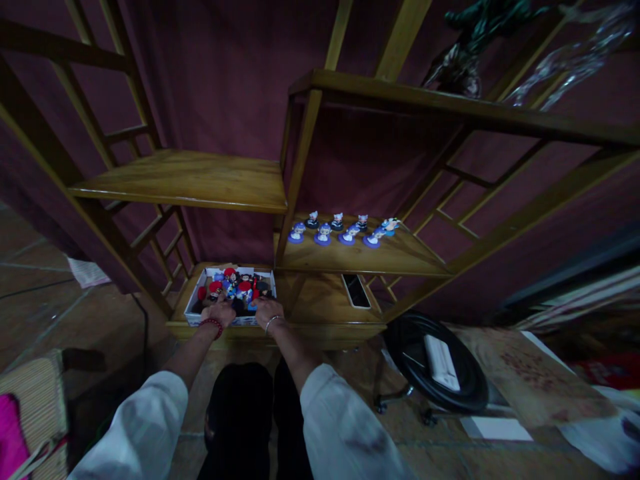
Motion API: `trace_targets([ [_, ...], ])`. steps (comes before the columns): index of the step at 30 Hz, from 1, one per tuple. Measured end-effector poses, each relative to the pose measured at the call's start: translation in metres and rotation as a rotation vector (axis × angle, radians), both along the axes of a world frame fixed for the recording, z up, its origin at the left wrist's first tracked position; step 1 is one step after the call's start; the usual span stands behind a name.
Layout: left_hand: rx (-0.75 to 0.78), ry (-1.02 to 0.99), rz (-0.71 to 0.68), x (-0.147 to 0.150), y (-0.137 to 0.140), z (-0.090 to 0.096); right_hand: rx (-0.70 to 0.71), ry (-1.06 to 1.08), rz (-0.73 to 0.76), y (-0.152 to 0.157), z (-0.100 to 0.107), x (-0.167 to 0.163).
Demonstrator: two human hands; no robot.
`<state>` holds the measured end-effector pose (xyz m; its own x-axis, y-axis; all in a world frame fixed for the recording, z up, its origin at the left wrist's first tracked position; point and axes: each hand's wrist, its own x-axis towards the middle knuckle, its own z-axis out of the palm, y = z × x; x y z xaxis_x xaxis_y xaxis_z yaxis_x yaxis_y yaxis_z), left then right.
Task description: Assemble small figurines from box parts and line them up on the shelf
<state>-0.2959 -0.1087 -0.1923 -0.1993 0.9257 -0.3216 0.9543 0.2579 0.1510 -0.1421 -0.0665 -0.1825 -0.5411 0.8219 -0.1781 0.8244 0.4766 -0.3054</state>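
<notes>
A: Where are the figurines?

B: I see the figurines (231,274) jumbled in an open box (247,321), just ahead of both grips. Box's long axis runs left-right, across my line of reach.

A: Nearer side?

B: For the red-capped figurine (215,286), the left grip (220,311); it's straight ahead of it. Right grip (269,312) is over the near wall, toward the right end.

A: Grasping anything?

B: Can't tell, either side. Both reach in; fingertips are lost among dark pieces.

A: Around it?

B: Box sits on the lower shelf (305,303), phone (356,291) to its right.
</notes>
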Motion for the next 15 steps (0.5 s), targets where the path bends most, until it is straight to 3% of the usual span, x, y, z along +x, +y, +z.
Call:
trace_targets([
  [6, 0.002, 0.001, 0.014, 0.0, -0.001, -0.001, 0.016, 0.003, 0.028, 0.0, -0.001, 0.001],
  [15, 0.096, -0.013, -0.012, 0.007, -0.011, 0.011, -0.018, 0.003, 0.009, -0.001, 0.003, 0.001],
])
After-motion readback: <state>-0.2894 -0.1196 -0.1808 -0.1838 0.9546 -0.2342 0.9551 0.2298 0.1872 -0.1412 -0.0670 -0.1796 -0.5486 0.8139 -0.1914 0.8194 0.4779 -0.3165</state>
